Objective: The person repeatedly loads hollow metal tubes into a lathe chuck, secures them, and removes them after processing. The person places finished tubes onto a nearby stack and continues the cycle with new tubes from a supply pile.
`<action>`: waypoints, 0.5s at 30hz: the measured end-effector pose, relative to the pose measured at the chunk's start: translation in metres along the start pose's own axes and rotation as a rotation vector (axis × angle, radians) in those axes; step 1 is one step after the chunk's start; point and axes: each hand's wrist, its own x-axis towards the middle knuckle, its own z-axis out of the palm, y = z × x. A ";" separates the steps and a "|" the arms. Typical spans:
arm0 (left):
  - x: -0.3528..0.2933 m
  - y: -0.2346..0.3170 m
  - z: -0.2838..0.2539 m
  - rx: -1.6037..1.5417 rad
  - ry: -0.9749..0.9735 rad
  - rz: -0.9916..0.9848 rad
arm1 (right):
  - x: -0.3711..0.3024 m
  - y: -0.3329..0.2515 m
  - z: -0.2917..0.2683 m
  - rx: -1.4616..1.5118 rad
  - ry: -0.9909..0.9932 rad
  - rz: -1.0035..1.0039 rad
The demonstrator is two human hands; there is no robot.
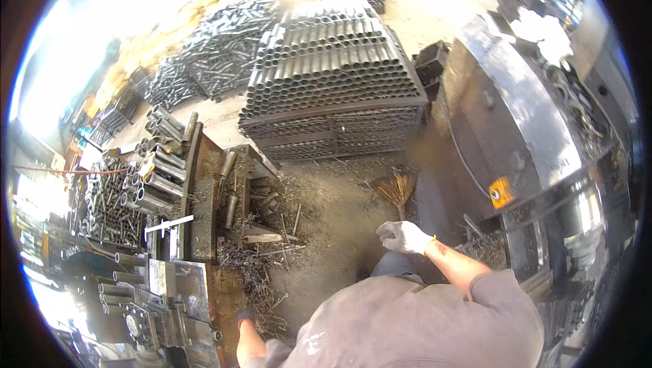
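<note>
My right hand [403,237], in a white glove with a yellow cuff, hangs in front of my body at the middle right. Its fingers are loosely bent, with a gap between fingertips and thumb, and nothing shows in them. A straw broom [396,188] lies just beyond it on the floor. At the lower left, my left forearm [251,345] reaches toward the edge of a machine. My left hand [244,316] is a small dark shape at its end; its fingers cannot be made out.
Ahead stands a metal crate [333,130] stacked with steel tubes. Shorter tubes [159,184] fill a bench at the left, above a machine [153,307]. Metal shavings [255,279] litter the floor. A yellow control box [501,193] sits on the metal bench at the right.
</note>
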 end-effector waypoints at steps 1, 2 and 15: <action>-0.010 -0.016 0.006 -0.068 -0.005 -0.048 | 0.026 -0.007 -0.004 -0.054 -0.032 -0.057; -0.021 -0.026 0.017 -0.127 -0.018 -0.082 | 0.054 -0.014 -0.009 -0.105 -0.021 -0.088; -0.083 0.136 0.159 -0.230 -0.514 0.012 | 0.470 -0.095 -0.186 -0.273 0.099 -0.205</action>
